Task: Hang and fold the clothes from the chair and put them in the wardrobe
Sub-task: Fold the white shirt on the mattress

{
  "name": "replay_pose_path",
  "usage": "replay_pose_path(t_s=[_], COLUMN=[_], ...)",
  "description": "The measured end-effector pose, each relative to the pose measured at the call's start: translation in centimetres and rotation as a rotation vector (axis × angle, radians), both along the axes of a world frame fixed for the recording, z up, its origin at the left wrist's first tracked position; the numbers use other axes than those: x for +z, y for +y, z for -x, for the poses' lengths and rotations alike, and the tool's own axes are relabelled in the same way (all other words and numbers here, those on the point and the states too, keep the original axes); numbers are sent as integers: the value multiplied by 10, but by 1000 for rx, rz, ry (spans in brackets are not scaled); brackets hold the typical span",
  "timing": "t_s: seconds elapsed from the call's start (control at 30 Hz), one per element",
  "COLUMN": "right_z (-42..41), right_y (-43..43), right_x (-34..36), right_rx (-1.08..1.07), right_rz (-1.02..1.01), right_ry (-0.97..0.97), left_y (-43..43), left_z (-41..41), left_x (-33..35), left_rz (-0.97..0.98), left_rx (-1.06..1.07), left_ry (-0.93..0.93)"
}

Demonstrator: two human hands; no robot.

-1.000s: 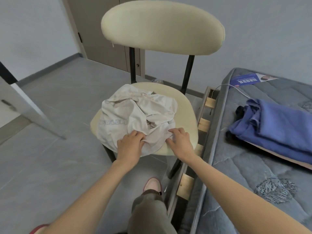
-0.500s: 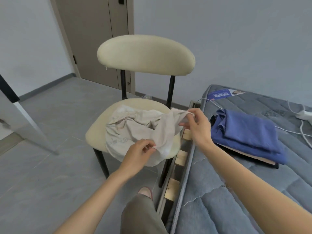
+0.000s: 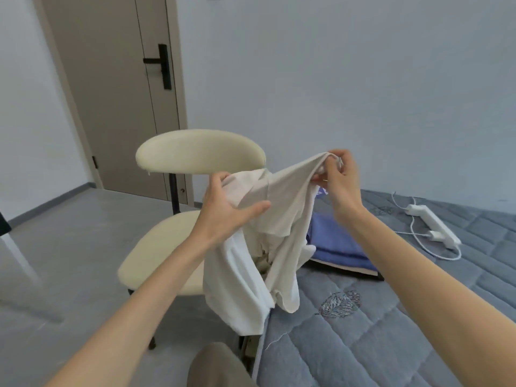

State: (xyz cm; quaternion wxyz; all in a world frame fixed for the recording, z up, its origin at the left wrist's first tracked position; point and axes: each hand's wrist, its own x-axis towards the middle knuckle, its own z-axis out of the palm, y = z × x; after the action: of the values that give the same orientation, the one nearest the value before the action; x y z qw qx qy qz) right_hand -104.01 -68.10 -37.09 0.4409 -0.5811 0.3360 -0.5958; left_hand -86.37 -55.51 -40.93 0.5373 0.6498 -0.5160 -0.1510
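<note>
You have the cream garment (image 3: 282, 219) held up in the air between your hands, off the chair (image 3: 159, 255). Your right hand (image 3: 339, 182) pinches a bunched edge at the garment's highest point. Your left hand (image 3: 226, 208) grips the cloth lower and further left, so a band of fabric stretches between them. The rest hangs in loose, wrinkled folds, thin and pale, with its lower hems dangling in front of the right side of the chair seat. The chair stands upright, with a cream padded seat and oval backrest on black legs. A folded blue garment (image 3: 335, 241) lies flat on the mattress (image 3: 363, 344), partly hidden behind the hanging cloth.
</note>
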Motion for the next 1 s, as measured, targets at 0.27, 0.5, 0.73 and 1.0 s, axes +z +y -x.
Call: replay_pose_path(t_s=[0.27, 0.5, 0.73, 1.0], right_z=[23, 12, -2, -14], right_y=[21, 44, 60, 83], right_x=[19, -9, 12, 30], right_rx=[104, 243, 136, 248], right_rz=[149, 188, 380, 428], right_ry=[548, 642, 523, 512], left_y=[8, 30, 55, 42], left_z=[-3, -24, -37, 13], left_x=[50, 54, 34, 1], left_rz=[110, 4, -517, -309], left_rx=[104, 198, -69, -189], left_ry=[26, -137, -201, -130])
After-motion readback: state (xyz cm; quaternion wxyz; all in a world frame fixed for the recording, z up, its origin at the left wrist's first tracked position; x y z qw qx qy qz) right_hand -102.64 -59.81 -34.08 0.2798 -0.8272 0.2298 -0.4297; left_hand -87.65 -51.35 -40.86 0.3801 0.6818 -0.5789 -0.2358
